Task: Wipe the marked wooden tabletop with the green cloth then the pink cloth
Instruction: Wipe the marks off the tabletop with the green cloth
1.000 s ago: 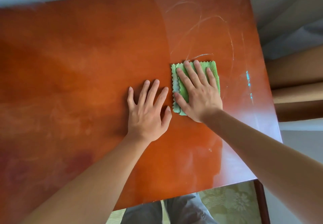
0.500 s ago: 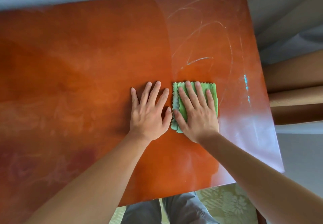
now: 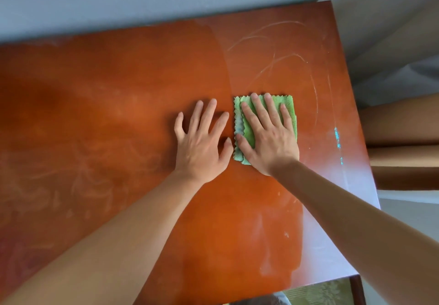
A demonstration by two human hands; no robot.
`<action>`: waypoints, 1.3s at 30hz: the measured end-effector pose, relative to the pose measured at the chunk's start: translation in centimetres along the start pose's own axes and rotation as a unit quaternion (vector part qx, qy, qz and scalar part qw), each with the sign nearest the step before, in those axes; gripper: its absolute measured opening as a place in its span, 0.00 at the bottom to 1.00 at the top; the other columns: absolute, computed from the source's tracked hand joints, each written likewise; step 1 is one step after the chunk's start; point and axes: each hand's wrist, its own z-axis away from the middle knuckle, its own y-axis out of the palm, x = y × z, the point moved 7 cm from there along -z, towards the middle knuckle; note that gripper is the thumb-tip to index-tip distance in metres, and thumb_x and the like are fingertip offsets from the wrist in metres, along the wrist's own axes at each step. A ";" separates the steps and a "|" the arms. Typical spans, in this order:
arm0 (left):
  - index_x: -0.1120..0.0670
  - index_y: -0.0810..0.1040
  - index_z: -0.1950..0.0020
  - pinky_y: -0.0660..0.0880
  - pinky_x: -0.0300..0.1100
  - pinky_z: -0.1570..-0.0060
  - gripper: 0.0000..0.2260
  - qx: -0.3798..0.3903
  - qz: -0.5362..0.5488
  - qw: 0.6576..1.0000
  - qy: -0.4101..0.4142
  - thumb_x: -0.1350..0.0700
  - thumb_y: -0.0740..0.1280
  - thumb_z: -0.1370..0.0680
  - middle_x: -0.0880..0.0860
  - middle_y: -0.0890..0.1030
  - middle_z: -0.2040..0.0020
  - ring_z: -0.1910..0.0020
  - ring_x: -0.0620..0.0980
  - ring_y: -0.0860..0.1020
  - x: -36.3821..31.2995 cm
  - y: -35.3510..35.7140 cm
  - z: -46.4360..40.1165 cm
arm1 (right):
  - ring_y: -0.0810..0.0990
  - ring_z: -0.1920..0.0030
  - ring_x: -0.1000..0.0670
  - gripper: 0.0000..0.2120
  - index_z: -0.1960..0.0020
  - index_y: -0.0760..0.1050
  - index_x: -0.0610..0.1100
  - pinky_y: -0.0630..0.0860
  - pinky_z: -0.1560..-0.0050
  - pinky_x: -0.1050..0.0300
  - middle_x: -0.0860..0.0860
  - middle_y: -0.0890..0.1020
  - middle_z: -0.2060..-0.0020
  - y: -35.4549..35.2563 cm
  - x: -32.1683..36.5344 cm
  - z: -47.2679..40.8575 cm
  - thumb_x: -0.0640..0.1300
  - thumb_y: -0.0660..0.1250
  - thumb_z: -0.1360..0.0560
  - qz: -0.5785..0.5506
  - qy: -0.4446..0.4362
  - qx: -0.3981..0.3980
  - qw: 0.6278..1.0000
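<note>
Pressing the green cloth [image 3: 288,107] flat, right hand [image 3: 268,138] and left hand [image 3: 202,143] lie open-fingered on the scuffed wooden tabletop [image 3: 107,119].

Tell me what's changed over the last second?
The right hand slid the green cloth toward the person, away from the white marks, then slightly back out. Unchanged: it presses the cloth flat; the left hand rests flat on the tabletop beside it.
</note>
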 end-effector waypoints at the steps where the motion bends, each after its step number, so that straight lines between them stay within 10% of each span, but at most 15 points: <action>1: 0.48 0.70 0.24 0.48 0.65 0.25 0.25 0.003 0.000 1.000 -0.008 0.42 0.58 0.19 0.54 0.59 0.18 0.19 0.57 0.56 0.2 0.1 -1.3 | 0.45 0.17 0.45 0.36 0.17 0.51 0.49 0.46 0.19 0.40 0.48 0.52 0.17 -0.1 -0.1 -0.5 0.67 0.41 0.18 0.001 -0.003 -0.002 1.000; 39: 0.54 0.76 0.28 0.60 0.71 0.27 0.22 -0.050 0.019 0.998 -0.042 0.49 0.61 0.20 0.56 0.72 0.24 0.24 0.63 0.67 0.1 -1.1 -4.0 | 0.45 0.17 0.44 0.33 0.17 0.50 0.49 0.44 0.19 0.40 0.48 0.51 0.17 -0.8 0.0 -4.6 0.64 0.44 0.17 -0.006 -0.044 0.001 0.999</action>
